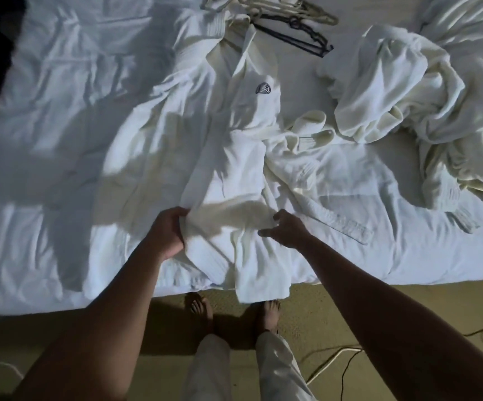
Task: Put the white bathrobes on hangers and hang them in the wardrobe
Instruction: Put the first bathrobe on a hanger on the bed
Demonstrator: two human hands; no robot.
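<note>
The person is standing at the bed [46,140] edge w/ a robe [234,134] spread lengthwise across the duvet, collar far, hem near and hanging a little over the edge.

Left hand [167,233] is gripping the robe's lower front panel, fingers curled round a fold of cloth. Right hand [285,231] is pinching the opposite edge of the same panel, thumb and fingertips closed on the fabric.

Step in hand looks like flattening the robe before a hanger goes in. To do it well: pull both edges apart evenly so the front lies flat, keep the crest [264,88] side up, and smooth toward the collar. The hem is slipping off the bed, so the robe probably needs sliding farther on before letting go, otherwise its weight may drag it down. The belt [341,221], lying to the right, could snag, so it's best kept clear of the sleeves.

Hangers [292,21] are lying at the far side just past the collar, approx. within reach across the bed: pale ones and a dark one. A second robe [402,91] is heaped at the right, crumpled, not yet sorted.

Bedding is white and rumpled, lit in patches. The room is dim. Floor [335,302] is carpeted; bare feet are showing below, and cables [347,360] are trailing on the right, a trip risk en route to the wardrobe, which isn't in view.
</note>
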